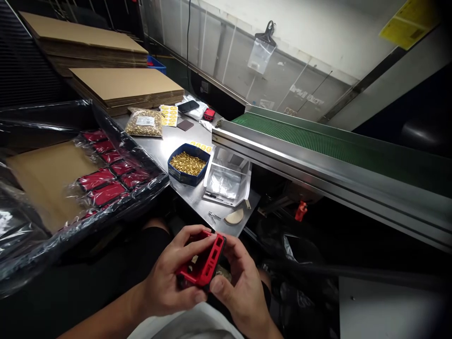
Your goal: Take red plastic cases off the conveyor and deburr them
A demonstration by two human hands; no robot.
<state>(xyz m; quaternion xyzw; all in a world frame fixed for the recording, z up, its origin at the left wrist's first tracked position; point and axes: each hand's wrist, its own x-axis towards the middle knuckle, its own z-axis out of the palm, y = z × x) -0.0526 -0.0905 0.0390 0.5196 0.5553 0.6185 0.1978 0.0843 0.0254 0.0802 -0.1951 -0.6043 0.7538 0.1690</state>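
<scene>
A red and black plastic housing (205,261) sits low in the middle of the view, held over my lap. My left hand (169,278) wraps its left side, fingers curled over the top edge and thumb beneath. My right hand (240,282) grips the right end, thumb pressed against the lower corner. A blue tray of small brass-coloured parts (188,164) stands on the metal table (183,193) ahead of my hands. More red housings (106,174) lie in rows inside a plastic-lined black bin at the left.
A green conveyor belt (318,141) with a steel frame runs across the right. On the table lie a clear plastic box (226,181), a bag of brass parts (144,122), yellow sticker sheets (169,115) and a phone (188,106). Flat cardboard stacks (123,87) fill the back left.
</scene>
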